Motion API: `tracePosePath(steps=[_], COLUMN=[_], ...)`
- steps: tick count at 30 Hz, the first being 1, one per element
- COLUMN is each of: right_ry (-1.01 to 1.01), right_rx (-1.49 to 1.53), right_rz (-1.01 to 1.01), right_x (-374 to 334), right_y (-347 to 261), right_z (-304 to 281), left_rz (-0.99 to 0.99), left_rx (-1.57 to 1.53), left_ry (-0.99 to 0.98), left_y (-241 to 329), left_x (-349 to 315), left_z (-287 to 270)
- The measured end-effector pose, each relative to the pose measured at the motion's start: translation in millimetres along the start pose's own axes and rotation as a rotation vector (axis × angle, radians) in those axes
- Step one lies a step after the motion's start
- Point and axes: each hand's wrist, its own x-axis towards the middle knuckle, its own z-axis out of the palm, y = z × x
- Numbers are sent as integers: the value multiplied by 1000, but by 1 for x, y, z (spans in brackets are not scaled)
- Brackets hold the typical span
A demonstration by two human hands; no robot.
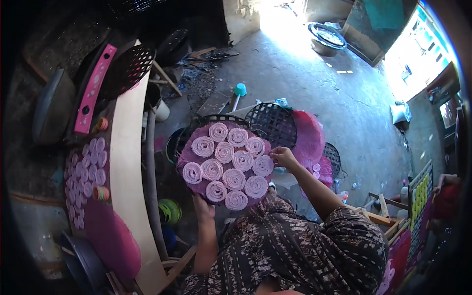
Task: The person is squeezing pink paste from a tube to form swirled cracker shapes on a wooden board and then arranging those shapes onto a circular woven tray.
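A round tray [183, 172] lined with purple-pink mesh lies in front of my body, covered with several pale pink spiral coils [224, 152]. My left hand [204, 207] grips the tray at its near left edge, with part of the fingers hidden beneath it. At the tray's right edge, my right hand [284, 158] has its thumb and fingers closed on the outer side of a coil [263, 166]. That coil reaches the rim of the mesh.
A pale wooden bench [129, 162] on the left bears small pink discs [91, 167] and a pink mat [110, 236]. Dark lattice trays [270, 123] and pink sheets [309, 135] lie beyond my right hand. A basin [327, 38] stands far off near the bright doorway.
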Motion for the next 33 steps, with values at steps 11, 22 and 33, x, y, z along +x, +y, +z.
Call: tracePosePath(steps=[11, 22, 33], right_ry=[136, 383, 833], right_rx=[-373, -487, -1010], right_rz=[-176, -66, -47], right_x=[211, 354, 332], right_y=[21, 64, 20], right_z=[-149, -254, -245], left_rz=[-218, -190, -26], left_rx=[187, 251, 630], left_ry=[355, 469, 676], left_y=[-185, -221, -88], left_x=[149, 219, 149], left_z=[65, 95, 90])
